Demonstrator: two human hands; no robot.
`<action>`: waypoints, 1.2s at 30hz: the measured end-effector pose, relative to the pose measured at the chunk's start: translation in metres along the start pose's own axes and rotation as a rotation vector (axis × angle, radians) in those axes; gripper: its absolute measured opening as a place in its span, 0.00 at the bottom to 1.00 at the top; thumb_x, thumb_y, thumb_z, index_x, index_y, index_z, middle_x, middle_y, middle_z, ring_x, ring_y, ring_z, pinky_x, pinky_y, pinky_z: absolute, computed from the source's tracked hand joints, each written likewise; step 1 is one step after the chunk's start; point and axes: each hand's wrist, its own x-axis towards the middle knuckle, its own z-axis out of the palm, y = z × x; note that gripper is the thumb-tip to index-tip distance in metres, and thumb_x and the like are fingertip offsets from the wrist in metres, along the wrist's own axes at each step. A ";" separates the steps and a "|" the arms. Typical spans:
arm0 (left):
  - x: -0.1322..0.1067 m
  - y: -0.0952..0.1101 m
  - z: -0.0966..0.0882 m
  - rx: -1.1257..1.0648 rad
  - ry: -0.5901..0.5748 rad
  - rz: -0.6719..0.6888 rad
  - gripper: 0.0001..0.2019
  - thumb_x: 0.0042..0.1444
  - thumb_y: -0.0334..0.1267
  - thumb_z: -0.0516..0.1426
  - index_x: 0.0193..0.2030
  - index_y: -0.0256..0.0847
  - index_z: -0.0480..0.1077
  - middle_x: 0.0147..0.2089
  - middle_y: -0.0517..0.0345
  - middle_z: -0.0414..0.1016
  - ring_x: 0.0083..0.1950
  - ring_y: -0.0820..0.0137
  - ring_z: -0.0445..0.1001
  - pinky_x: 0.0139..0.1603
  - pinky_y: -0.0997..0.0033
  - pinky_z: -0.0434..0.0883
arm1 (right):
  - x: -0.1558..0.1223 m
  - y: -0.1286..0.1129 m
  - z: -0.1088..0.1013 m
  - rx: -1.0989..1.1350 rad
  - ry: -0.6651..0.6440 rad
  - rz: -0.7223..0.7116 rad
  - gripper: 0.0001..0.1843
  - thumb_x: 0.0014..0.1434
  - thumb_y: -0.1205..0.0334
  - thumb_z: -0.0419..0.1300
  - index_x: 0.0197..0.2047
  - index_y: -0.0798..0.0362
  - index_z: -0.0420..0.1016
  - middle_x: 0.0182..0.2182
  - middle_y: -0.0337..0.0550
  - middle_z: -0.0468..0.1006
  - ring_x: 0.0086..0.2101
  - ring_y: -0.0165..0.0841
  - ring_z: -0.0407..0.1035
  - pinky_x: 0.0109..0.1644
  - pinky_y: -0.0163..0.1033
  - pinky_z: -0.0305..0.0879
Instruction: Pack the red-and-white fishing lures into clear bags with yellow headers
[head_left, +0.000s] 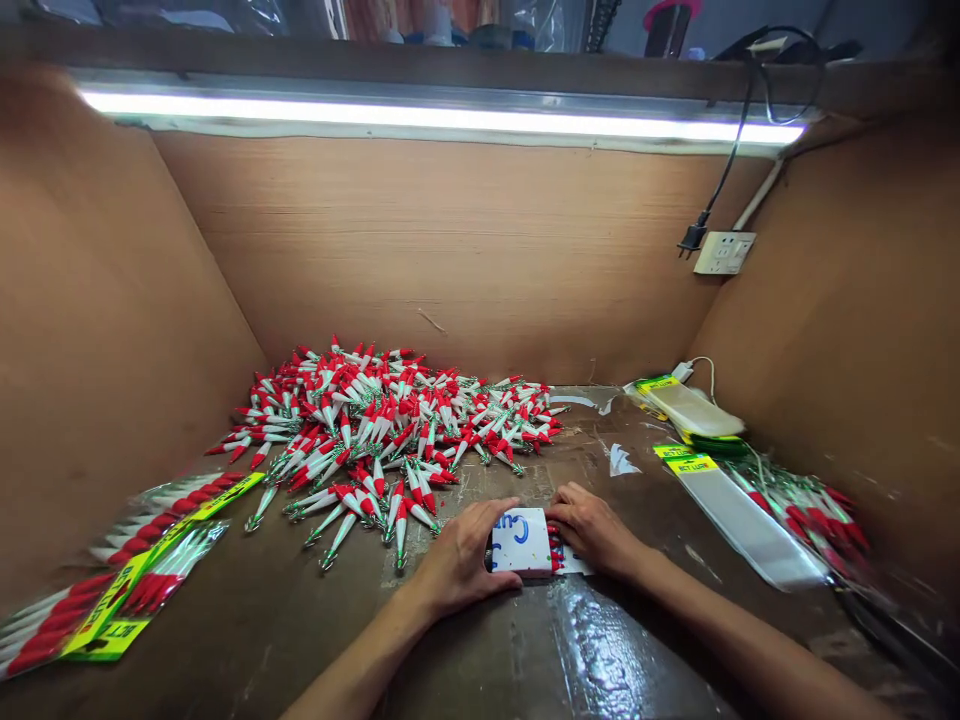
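Note:
A small white card with blue lettering [523, 541] lies on the brown worktop, with red-tipped lures showing at its right edge. My left hand [459, 560] grips its left side, fingers curled around it. My right hand [592, 528] presses on its right side, fingers closed on the card and the lure tips. Just beyond the hands sits a big pile of red-and-white fishing lures [390, 425] with green glittery tails.
Packed bags of lures with yellow-green headers [127, 590] lie at the left front. Empty clear bags [742, 515] and another stack [686, 408] lie at the right, beside more packed lures [817, 510]. Wooden walls enclose the bench; a socket [724, 252] hangs on the back right.

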 end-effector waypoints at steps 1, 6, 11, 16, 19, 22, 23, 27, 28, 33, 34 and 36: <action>-0.001 0.000 0.001 0.024 -0.014 -0.015 0.42 0.44 0.46 0.72 0.66 0.51 0.63 0.66 0.49 0.66 0.63 0.52 0.68 0.63 0.50 0.67 | 0.000 0.002 -0.003 0.019 0.012 0.009 0.11 0.67 0.63 0.57 0.48 0.47 0.80 0.39 0.45 0.76 0.42 0.37 0.69 0.45 0.38 0.64; -0.004 -0.004 0.004 0.133 -0.083 -0.011 0.35 0.52 0.49 0.67 0.66 0.58 0.64 0.71 0.51 0.58 0.68 0.51 0.63 0.65 0.45 0.64 | -0.002 0.002 -0.013 0.134 0.137 0.082 0.12 0.68 0.60 0.56 0.49 0.50 0.80 0.40 0.46 0.78 0.41 0.36 0.72 0.47 0.39 0.66; -0.006 -0.004 0.001 0.157 -0.111 0.007 0.34 0.54 0.49 0.66 0.67 0.58 0.63 0.73 0.50 0.56 0.68 0.51 0.63 0.66 0.45 0.64 | -0.009 -0.016 -0.011 0.089 0.026 0.014 0.13 0.68 0.56 0.56 0.41 0.45 0.83 0.37 0.42 0.81 0.39 0.36 0.75 0.43 0.36 0.69; -0.006 0.000 0.003 0.162 -0.076 0.015 0.35 0.54 0.48 0.66 0.68 0.58 0.61 0.72 0.49 0.58 0.68 0.51 0.64 0.65 0.46 0.65 | -0.036 0.028 -0.048 -0.163 0.171 0.321 0.18 0.69 0.56 0.51 0.52 0.52 0.78 0.47 0.55 0.80 0.48 0.46 0.73 0.53 0.48 0.66; -0.004 0.003 0.009 0.193 -0.061 0.010 0.37 0.54 0.48 0.66 0.69 0.57 0.59 0.71 0.48 0.59 0.67 0.50 0.65 0.65 0.45 0.65 | -0.071 0.071 -0.068 -0.582 0.128 0.754 0.17 0.64 0.59 0.57 0.50 0.58 0.78 0.49 0.64 0.78 0.49 0.53 0.73 0.49 0.51 0.67; -0.003 0.007 0.013 0.215 -0.063 0.031 0.38 0.53 0.47 0.66 0.70 0.56 0.57 0.72 0.48 0.58 0.67 0.49 0.64 0.65 0.43 0.64 | -0.102 0.098 -0.071 -0.637 0.059 0.890 0.12 0.60 0.68 0.56 0.39 0.61 0.81 0.38 0.65 0.81 0.39 0.53 0.77 0.40 0.49 0.68; -0.003 0.009 0.013 0.215 -0.064 0.041 0.38 0.54 0.47 0.66 0.70 0.56 0.57 0.72 0.48 0.58 0.68 0.49 0.63 0.66 0.43 0.64 | -0.109 0.103 -0.070 -0.641 0.049 0.908 0.13 0.60 0.70 0.54 0.37 0.60 0.81 0.35 0.64 0.82 0.37 0.52 0.78 0.38 0.48 0.68; -0.006 0.014 0.010 0.190 -0.044 0.060 0.35 0.56 0.46 0.64 0.70 0.55 0.58 0.72 0.49 0.57 0.70 0.50 0.60 0.68 0.42 0.61 | -0.117 0.113 -0.071 -0.657 0.080 0.952 0.16 0.64 0.66 0.50 0.38 0.55 0.81 0.35 0.60 0.82 0.37 0.50 0.78 0.36 0.46 0.66; -0.006 0.016 0.008 0.167 -0.032 0.060 0.35 0.57 0.46 0.64 0.70 0.55 0.58 0.73 0.49 0.56 0.71 0.50 0.58 0.69 0.42 0.60 | -0.117 0.113 -0.074 -0.655 0.096 0.958 0.17 0.65 0.64 0.50 0.39 0.54 0.81 0.36 0.58 0.82 0.36 0.49 0.78 0.36 0.45 0.66; -0.001 0.025 -0.002 -0.147 0.078 -0.021 0.29 0.62 0.52 0.58 0.68 0.52 0.62 0.72 0.52 0.60 0.73 0.53 0.56 0.72 0.45 0.56 | -0.100 0.081 -0.087 -0.596 0.302 0.737 0.16 0.69 0.59 0.49 0.44 0.51 0.78 0.44 0.51 0.81 0.43 0.44 0.75 0.45 0.45 0.66; 0.002 0.026 -0.004 -0.261 0.101 -0.063 0.28 0.63 0.53 0.57 0.68 0.51 0.63 0.70 0.51 0.63 0.71 0.54 0.59 0.71 0.46 0.57 | -0.094 0.065 -0.085 -0.552 0.368 0.587 0.15 0.69 0.60 0.50 0.44 0.51 0.78 0.46 0.51 0.80 0.46 0.43 0.73 0.49 0.46 0.66; 0.006 0.027 -0.006 -0.575 0.122 -0.162 0.30 0.64 0.59 0.53 0.67 0.47 0.63 0.66 0.48 0.69 0.68 0.53 0.65 0.69 0.47 0.61 | -0.078 0.027 -0.074 -0.420 0.414 0.269 0.14 0.69 0.61 0.50 0.45 0.49 0.78 0.49 0.49 0.80 0.50 0.43 0.70 0.56 0.47 0.64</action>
